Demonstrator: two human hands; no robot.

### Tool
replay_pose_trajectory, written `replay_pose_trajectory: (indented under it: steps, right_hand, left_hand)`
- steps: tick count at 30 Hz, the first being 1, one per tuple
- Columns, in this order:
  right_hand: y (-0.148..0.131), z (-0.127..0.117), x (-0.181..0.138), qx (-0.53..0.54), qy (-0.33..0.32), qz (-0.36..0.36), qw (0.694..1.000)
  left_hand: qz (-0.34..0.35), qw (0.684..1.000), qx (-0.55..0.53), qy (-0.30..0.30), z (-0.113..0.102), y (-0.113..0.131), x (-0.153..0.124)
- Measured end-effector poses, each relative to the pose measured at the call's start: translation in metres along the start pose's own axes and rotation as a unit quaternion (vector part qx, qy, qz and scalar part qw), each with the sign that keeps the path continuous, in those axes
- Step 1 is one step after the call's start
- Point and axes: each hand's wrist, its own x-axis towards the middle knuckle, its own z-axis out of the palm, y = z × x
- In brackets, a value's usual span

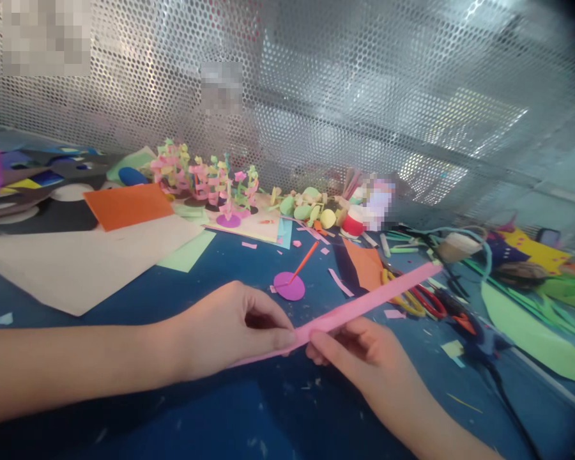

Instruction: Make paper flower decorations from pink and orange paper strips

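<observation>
A long pink paper strip (364, 305) runs from my hands up to the right, above the blue table (249, 409). My left hand (230, 329) pinches its near end between thumb and fingers. My right hand (359, 354) comes in from the lower right and holds the strip from below with curled fingers, just beside the left thumb. Just beyond my hands lies a purple paper disc (289, 286) with an orange stick (304, 260) standing in it.
Scissors with yellow and red handles (414, 300) lie under the strip's far end. A large beige sheet (76, 262) and an orange sheet (127, 206) lie at the left. Small paper trees (206, 179) stand at the back by the perforated metal wall (316, 96). Green paper (531, 326) lies at the right.
</observation>
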Motion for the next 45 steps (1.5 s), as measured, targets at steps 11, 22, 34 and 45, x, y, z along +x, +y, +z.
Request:
replay_pose_trajectory:
  steps: [11, 22, 34, 45]
  right_hand:
    - [0.000, -0.005, 0.003, -0.037, 0.063, -0.040, 0.997]
    - [-0.001, -0.003, 0.002, -0.060, 0.071, -0.035, 0.995]
    - [-0.009, 0.000, -0.001, -0.057, 0.125, -0.025, 0.990]
    - [-0.007, -0.001, -0.001, -0.069, 0.147, -0.058, 0.985]
  left_hand:
    - [-0.052, 0.998, -0.015, -0.038, -0.005, 0.011, -0.003]
    - [-0.007, 0.999, 0.036, -0.020, -0.003, -0.003, 0.000]
    - [-0.027, 0.999, 0.032, 0.007, -0.001, 0.008, -0.008]
    - [0.000, 0.998, -0.041, 0.041, -0.002, -0.004, -0.001]
